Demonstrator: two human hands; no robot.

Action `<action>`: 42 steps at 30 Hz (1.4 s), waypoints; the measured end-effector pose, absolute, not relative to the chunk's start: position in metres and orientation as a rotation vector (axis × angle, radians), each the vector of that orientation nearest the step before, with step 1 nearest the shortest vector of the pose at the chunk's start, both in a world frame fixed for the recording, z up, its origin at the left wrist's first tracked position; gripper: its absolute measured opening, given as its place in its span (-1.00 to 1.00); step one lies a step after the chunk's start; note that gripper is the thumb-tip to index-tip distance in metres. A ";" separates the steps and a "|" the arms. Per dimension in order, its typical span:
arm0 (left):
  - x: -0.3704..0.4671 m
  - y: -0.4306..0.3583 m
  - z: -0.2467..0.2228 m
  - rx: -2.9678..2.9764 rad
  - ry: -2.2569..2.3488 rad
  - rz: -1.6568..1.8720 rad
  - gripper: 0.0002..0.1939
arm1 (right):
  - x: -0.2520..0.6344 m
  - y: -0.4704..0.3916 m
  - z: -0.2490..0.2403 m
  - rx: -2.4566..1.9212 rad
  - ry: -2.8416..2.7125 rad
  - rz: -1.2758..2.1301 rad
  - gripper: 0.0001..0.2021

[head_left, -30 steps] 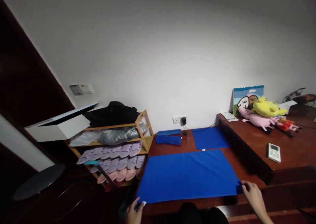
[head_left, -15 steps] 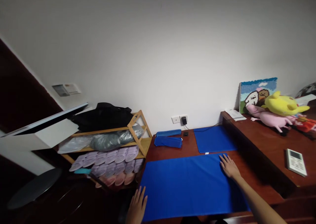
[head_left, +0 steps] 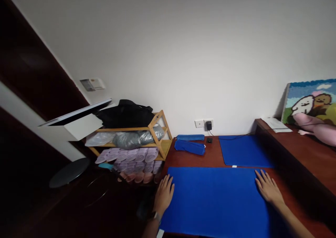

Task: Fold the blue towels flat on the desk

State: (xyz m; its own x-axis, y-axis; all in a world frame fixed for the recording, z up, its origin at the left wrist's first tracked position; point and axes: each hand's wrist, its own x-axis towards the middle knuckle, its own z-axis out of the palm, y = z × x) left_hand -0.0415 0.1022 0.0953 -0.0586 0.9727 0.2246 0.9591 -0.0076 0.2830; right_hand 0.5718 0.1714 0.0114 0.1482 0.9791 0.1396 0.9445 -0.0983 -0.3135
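Observation:
A large blue cloth (head_left: 215, 199) lies spread flat on the reddish-brown table (head_left: 189, 160). On its left edge rests my left hand (head_left: 165, 192), fingers stretched out and a band at the wrist. My right hand (head_left: 268, 187) lies flat at the cloth's right edge near the far corner, fingers spread. Neither hand grips anything. Behind the large cloth lies a smaller blue cloth (head_left: 244, 151) with a white tag. Two folded blue cloths, one in front (head_left: 189, 147) and one behind (head_left: 190, 137), lie at the back left of the table.
A wooden rack (head_left: 160, 129) with slippers (head_left: 136, 154) and a black bag (head_left: 126, 114) stands left, beside a round stool (head_left: 69, 173). A plug (head_left: 209, 125) sits in the wall socket. On the raised surface at right are a pink plush toy (head_left: 315, 127) and a picture (head_left: 307, 99).
My left hand has moved forward along the large cloth's left edge. The cloth's surface looks smoother. The view has turned left, so the calculator-like white device is out of sight.

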 end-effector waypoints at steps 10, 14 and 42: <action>-0.058 0.172 0.065 2.075 2.155 0.475 -0.37 | 0.586 0.175 0.011 -2.265 -1.784 0.170 -0.31; -0.060 0.172 0.054 2.165 2.211 0.375 -0.36 | 0.536 0.180 0.043 -2.300 -1.827 -0.009 -0.32; -0.068 0.190 0.040 2.218 2.238 0.333 -0.38 | 0.559 0.186 0.036 -2.435 -1.932 0.164 -0.22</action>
State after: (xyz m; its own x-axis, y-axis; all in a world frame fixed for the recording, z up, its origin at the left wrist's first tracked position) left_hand -0.0682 0.1897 0.0402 -0.0198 0.9858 0.1666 0.9916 -0.0020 0.1292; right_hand 0.5593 0.1857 0.0357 0.2242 0.9724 -0.0641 0.9693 -0.2293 -0.0884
